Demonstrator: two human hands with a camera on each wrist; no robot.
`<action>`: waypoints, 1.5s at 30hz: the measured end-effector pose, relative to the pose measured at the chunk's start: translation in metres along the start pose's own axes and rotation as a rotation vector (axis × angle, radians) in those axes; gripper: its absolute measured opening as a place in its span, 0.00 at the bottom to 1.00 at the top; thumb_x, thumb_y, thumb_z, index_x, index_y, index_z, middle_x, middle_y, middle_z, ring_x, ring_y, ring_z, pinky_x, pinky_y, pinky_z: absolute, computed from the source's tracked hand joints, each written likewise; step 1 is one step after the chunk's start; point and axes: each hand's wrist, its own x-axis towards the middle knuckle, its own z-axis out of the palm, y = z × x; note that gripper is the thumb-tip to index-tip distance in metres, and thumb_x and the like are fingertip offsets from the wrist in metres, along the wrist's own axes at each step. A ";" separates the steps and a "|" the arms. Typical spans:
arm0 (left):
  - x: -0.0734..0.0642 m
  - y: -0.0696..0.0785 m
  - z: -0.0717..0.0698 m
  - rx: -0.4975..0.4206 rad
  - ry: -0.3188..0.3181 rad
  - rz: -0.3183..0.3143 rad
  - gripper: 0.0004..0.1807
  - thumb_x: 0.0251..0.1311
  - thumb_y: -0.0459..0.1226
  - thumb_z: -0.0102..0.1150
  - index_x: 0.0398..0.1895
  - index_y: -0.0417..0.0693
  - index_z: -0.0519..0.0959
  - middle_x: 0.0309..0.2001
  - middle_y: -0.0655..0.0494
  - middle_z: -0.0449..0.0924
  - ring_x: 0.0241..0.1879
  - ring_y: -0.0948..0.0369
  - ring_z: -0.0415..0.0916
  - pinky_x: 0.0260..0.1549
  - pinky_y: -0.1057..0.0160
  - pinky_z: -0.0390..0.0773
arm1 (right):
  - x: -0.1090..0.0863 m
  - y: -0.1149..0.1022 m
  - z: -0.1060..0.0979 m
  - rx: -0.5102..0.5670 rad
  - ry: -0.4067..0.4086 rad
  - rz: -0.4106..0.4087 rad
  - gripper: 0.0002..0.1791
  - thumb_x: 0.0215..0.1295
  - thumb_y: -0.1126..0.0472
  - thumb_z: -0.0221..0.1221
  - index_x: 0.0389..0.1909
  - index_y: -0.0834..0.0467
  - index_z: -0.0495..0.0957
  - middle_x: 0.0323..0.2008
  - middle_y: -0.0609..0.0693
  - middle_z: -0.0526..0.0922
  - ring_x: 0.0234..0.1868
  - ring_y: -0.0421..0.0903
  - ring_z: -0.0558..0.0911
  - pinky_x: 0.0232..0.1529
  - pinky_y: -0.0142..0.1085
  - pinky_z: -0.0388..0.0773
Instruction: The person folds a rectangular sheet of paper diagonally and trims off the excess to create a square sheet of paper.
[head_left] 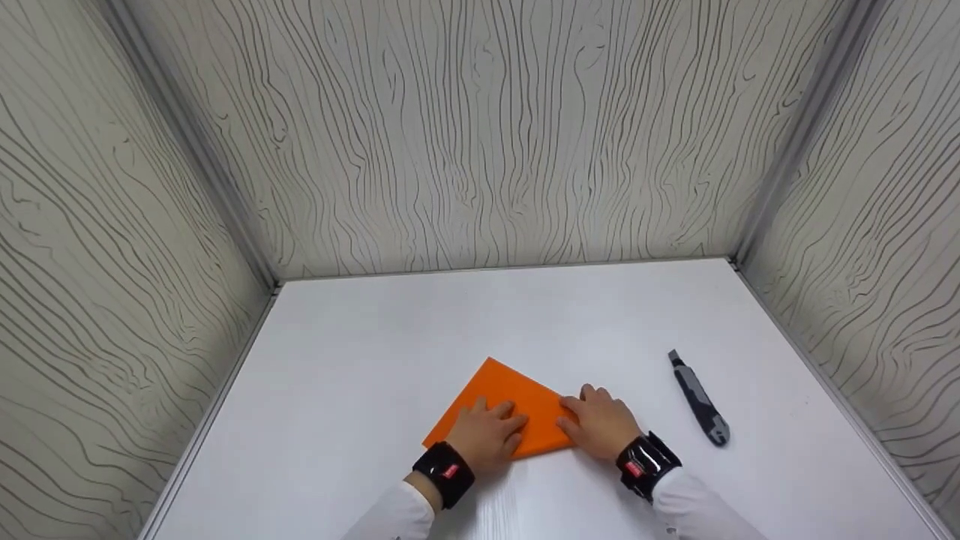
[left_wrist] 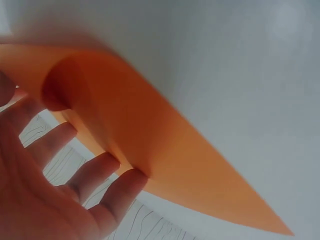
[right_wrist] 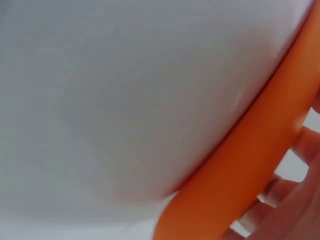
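In the head view, an orange sheet of paper (head_left: 536, 405) lies folded over on the white table, one corner pointing away. My left hand (head_left: 484, 435) rests on its near left part with fingers spread. The left wrist view shows those fingertips pressing the orange paper (left_wrist: 165, 145), which bows up into a loose curl beside them. My right hand (head_left: 600, 424) is at the paper's right end, thumb and index finger touching its surface. Seen from the right wrist, the paper's rounded near fold (right_wrist: 225, 175) stands in front of the right fingers (right_wrist: 280, 190), partly hiding them.
A grey and black utility knife (head_left: 699, 397) lies to the right of my right hand, its blade end pointing away. Wood-patterned panels (head_left: 480, 135) enclose the white table (head_left: 360, 337) at the back and both sides. Each wrist wears a black strap (head_left: 444, 474).
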 end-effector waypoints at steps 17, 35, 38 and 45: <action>0.002 0.002 -0.003 0.004 -0.004 -0.022 0.23 0.83 0.55 0.49 0.76 0.73 0.77 0.77 0.58 0.76 0.70 0.38 0.75 0.64 0.36 0.80 | -0.035 -0.027 -0.001 -0.091 -0.139 -0.062 0.29 0.77 0.31 0.58 0.73 0.37 0.80 0.75 0.63 0.75 0.77 0.77 0.67 0.69 0.82 0.60; 0.003 0.002 0.006 0.027 0.004 -0.015 0.24 0.82 0.55 0.50 0.76 0.72 0.77 0.76 0.58 0.77 0.67 0.39 0.77 0.63 0.38 0.82 | -0.047 -0.019 0.006 0.000 -0.189 -0.066 0.31 0.78 0.32 0.57 0.77 0.35 0.76 0.76 0.67 0.73 0.74 0.79 0.70 0.66 0.84 0.59; 0.005 0.001 0.008 0.028 -0.001 -0.015 0.24 0.82 0.56 0.51 0.76 0.72 0.77 0.76 0.58 0.77 0.66 0.40 0.77 0.62 0.39 0.83 | -0.048 -0.017 0.006 0.034 -0.210 -0.059 0.30 0.78 0.31 0.56 0.77 0.33 0.75 0.78 0.67 0.71 0.76 0.79 0.66 0.66 0.86 0.56; 0.006 0.003 0.009 0.031 -0.004 -0.016 0.27 0.80 0.62 0.52 0.76 0.71 0.77 0.75 0.57 0.77 0.68 0.38 0.77 0.62 0.38 0.82 | -0.051 -0.011 0.003 0.057 -0.263 -0.092 0.33 0.78 0.28 0.53 0.79 0.33 0.72 0.81 0.68 0.66 0.79 0.82 0.60 0.68 0.87 0.53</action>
